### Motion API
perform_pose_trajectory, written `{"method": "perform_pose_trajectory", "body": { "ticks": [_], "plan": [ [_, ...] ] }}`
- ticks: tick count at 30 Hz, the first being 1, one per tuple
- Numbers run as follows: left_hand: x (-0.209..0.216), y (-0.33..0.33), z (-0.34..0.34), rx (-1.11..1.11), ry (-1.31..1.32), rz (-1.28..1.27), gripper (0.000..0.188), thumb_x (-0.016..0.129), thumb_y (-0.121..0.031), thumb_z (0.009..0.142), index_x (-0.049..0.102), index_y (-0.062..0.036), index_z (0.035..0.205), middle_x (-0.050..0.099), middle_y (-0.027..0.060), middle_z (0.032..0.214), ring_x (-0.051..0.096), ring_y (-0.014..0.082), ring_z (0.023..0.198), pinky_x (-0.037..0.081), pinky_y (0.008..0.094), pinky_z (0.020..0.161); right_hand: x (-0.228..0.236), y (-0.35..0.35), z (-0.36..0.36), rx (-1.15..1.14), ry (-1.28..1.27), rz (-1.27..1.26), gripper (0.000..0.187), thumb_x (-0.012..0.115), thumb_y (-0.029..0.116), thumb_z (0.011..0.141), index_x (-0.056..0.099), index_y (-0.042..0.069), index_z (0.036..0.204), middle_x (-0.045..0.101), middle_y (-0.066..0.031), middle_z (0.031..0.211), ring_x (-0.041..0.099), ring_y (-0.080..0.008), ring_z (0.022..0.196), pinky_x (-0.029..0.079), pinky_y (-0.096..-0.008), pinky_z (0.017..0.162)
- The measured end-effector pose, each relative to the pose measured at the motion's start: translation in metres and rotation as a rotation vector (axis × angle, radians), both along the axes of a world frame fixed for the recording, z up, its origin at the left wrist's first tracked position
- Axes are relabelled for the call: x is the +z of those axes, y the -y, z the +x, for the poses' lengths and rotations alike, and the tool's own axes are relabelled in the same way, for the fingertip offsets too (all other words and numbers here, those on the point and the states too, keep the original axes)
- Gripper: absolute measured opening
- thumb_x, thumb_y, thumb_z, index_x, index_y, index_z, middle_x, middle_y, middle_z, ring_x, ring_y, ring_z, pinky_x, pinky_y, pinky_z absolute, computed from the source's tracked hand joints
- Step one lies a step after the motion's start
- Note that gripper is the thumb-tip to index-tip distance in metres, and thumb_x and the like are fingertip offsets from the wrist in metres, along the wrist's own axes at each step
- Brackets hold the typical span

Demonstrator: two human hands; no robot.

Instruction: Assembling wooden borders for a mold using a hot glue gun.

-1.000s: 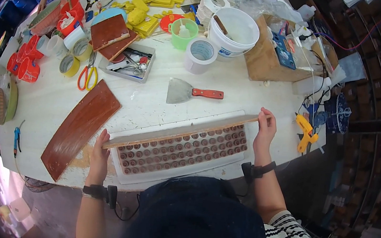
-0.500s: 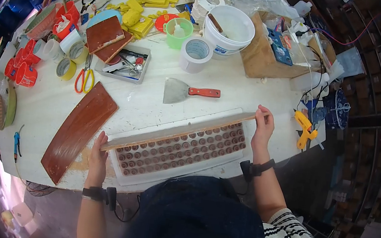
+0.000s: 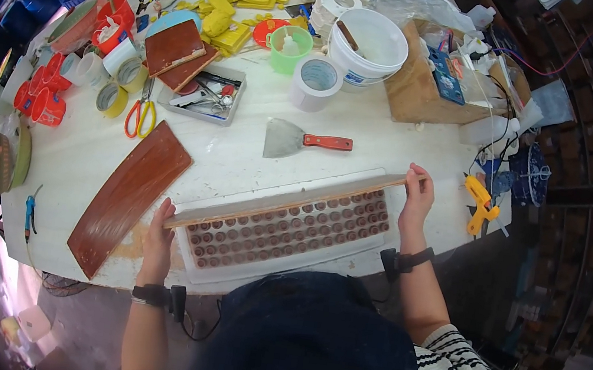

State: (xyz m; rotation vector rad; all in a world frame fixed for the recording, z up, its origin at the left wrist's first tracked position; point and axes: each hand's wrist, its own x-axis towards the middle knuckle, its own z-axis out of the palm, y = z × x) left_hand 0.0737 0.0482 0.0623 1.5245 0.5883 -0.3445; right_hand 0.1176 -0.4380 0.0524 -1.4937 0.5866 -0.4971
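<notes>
A long, thin board point(image 3: 286, 204) is tilted up on edge over a white tray point(image 3: 206, 276), gripped at its two ends. My left hand point(image 3: 157, 241) closes on its near left end, and my right hand point(image 3: 416, 201) pinches its far right end between thumb and fingers. In the tray stand several rows of small round brown pieces point(image 3: 290, 235); the board hides the tray's back part. Left of the tray lies a curved reddish-brown slab point(image 3: 131, 199). Beyond the tray, a scraper point(image 3: 284, 139) with a red handle rests flat on the table.
Behind are a white bucket point(image 3: 368, 52), a roll of tape point(image 3: 315, 86), a grey tool box point(image 3: 205, 109) and yellow chunks point(image 3: 220, 21). Scissors point(image 3: 141, 117) and red cups point(image 3: 48, 106) are at left. A yellow glue gun point(image 3: 481, 207) lies near the right edge.
The whole scene has shifted slightly right in view. Both hands still hold the board over the tray, in nearly the same pose. At the far left, another person's arm has left its place.
</notes>
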Motion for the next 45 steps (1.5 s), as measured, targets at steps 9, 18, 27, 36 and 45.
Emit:
{"method": "perform_pose_trajectory", "body": {
  "ticks": [9,18,27,36,45],
  "plan": [
    [-0.0022,0.0013,-0.0013,0.024,-0.006,-0.016,0.063,0.032,-0.059,0.092,0.039,-0.0198,0.141,0.039,0.0098,0.143,0.030,0.0215,0.135,0.014,0.0430,0.109,-0.0005,0.0010,0.0002,-0.004,-0.019,0.012,0.030,0.065,0.016,0.086,0.057,0.001,0.111,0.057,-0.0070,0.113,0.051,-0.0159,0.108,0.037,-0.0287,0.096],
    [-0.0010,0.0013,-0.0005,-0.014,-0.014,0.038,0.065,0.031,-0.061,0.092,0.039,-0.0197,0.141,0.040,0.0096,0.143,0.031,0.0216,0.134,0.014,0.0431,0.109,-0.0031,0.0025,0.0016,-0.003,-0.049,-0.052,0.028,0.064,0.020,0.087,0.058,0.005,0.110,0.058,-0.0043,0.113,0.052,-0.0127,0.103,0.040,-0.0267,0.089],
    [0.0003,0.0024,-0.0003,0.009,-0.015,0.007,0.064,0.030,-0.060,0.093,0.039,-0.0197,0.141,0.041,0.0085,0.142,0.032,0.0208,0.133,0.016,0.0421,0.108,0.0007,0.0004,0.0026,-0.006,-0.048,-0.025,0.029,0.065,0.017,0.086,0.057,0.001,0.110,0.058,-0.0069,0.112,0.052,-0.0158,0.107,0.038,-0.0286,0.095],
    [-0.0008,0.0019,0.0001,0.007,-0.017,0.007,0.064,0.030,-0.060,0.093,0.038,-0.0189,0.141,0.040,0.0090,0.143,0.030,0.0225,0.135,0.014,0.0438,0.108,0.0005,0.0009,0.0027,-0.003,-0.053,-0.032,0.030,0.065,0.019,0.086,0.057,0.002,0.110,0.058,-0.0062,0.111,0.053,-0.0149,0.105,0.039,-0.0278,0.093],
    [-0.0031,0.0003,0.0003,-0.014,-0.005,0.021,0.066,0.030,-0.061,0.092,0.038,-0.0187,0.141,0.040,0.0101,0.143,0.032,0.0226,0.134,0.015,0.0438,0.108,0.0014,-0.0008,0.0023,-0.020,-0.077,-0.044,0.029,0.065,0.022,0.086,0.058,0.005,0.109,0.060,-0.0035,0.109,0.053,-0.0111,0.097,0.041,-0.0238,0.077]
  ]
}}
